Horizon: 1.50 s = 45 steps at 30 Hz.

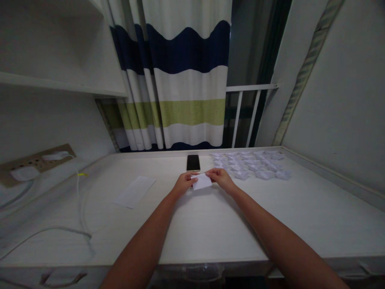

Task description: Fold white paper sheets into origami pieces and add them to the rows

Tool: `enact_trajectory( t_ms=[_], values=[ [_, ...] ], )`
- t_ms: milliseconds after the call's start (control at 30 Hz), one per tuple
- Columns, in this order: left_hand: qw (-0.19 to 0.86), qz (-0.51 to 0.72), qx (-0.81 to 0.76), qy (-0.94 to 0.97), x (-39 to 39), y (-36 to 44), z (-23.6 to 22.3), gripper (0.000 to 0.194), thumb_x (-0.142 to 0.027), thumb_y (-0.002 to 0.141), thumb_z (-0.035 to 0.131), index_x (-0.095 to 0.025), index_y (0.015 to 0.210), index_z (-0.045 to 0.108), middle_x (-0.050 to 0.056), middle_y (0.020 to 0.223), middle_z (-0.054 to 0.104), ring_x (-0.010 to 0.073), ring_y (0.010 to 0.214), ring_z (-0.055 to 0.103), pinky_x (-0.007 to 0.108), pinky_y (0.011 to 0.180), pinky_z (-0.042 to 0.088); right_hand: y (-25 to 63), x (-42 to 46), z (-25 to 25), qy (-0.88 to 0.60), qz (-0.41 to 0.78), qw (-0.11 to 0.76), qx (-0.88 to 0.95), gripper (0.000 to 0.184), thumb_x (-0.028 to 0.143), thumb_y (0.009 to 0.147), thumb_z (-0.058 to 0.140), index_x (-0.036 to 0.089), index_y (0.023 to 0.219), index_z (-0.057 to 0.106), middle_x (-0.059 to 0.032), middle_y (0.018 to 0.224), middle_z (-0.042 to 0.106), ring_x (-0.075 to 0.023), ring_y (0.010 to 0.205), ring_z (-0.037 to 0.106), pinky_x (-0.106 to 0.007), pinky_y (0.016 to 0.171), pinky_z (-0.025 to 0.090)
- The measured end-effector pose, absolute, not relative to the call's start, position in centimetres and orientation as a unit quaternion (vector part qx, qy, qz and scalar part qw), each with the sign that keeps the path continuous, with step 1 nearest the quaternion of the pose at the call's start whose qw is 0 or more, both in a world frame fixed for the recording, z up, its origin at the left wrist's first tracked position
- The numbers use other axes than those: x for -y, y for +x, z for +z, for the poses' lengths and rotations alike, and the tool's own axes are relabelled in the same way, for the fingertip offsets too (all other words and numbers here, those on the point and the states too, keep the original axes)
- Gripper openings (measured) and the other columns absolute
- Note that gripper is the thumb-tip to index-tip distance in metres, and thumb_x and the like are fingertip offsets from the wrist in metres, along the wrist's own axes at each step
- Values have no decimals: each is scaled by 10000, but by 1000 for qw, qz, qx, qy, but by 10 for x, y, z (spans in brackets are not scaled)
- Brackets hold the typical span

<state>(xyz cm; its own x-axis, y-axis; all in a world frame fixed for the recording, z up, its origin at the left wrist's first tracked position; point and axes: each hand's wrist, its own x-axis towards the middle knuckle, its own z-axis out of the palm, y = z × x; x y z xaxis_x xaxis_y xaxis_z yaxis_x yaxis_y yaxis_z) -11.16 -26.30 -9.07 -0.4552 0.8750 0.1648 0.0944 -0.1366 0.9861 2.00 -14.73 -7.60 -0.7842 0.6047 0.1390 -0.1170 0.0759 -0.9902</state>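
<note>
Between my two hands is a small piece of white paper (202, 182), held just above the white desk. My left hand (184, 184) pinches its left edge, thumb on the near face. On the other side, my right hand (221, 179) grips the upper right corner with closed fingers. Whether the paper is folded in layers is too small to tell. Just beyond my hands lies a black phone (193, 162), flat on the desk. Several folded white paper pieces (249, 164) sit in rows to the right of it.
Flat white sheets (135, 192) lie to the left on the desk (210, 228). White cables (78, 196) run down from a power strip (36, 164) at the left wall. A striped curtain (189, 88) hangs behind the desk's back edge, beside a white railing (252, 87).
</note>
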Motion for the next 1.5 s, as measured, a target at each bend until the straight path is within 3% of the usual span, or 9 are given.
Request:
enact_trajectory(
  t_ms=[200,600,833,1000,1267,1500],
  values=[
    [270,580,-613,464,264,-108,-91,270,-371,529,691,-125,625,636,9,544,565,93,478,470,193,433,322,17,147,-80,-159,604,272,732,270,394,534,674,142,625,639,13,502,580,-95,471,499,-221,489,408],
    [253,556,-611,504,265,-106,-90,304,-417,608,621,-114,602,607,-12,501,503,74,456,402,195,421,247,21,153,-76,-127,548,279,778,210,367,620,602,160,587,593,26,481,541,-99,470,485,-218,479,382],
    [255,551,-612,507,264,-107,-92,329,-435,607,627,-107,619,600,-14,503,499,73,458,405,191,423,249,20,156,-74,-122,618,266,729,318,452,585,626,161,520,517,44,449,470,-76,441,437,-206,457,355],
    [246,569,-617,486,263,-110,-95,359,-459,612,617,-102,638,582,-11,526,509,77,468,417,195,436,262,19,155,-75,-165,668,257,679,411,566,658,514,157,636,548,0,550,544,-102,509,503,-230,500,394],
    [263,569,-611,484,263,-103,-92,374,-476,563,639,-111,591,561,-21,507,483,74,474,401,199,444,254,15,159,-82,-123,472,329,809,319,457,703,496,160,587,519,31,510,456,-86,493,398,-216,467,296],
    [291,563,-599,489,265,-97,-86,411,-514,560,622,-106,584,569,-20,499,481,75,479,402,204,457,269,15,160,-83,-136,401,354,834,263,384,727,446,169,578,475,30,508,434,-88,488,378,-217,468,280]
  ],
)
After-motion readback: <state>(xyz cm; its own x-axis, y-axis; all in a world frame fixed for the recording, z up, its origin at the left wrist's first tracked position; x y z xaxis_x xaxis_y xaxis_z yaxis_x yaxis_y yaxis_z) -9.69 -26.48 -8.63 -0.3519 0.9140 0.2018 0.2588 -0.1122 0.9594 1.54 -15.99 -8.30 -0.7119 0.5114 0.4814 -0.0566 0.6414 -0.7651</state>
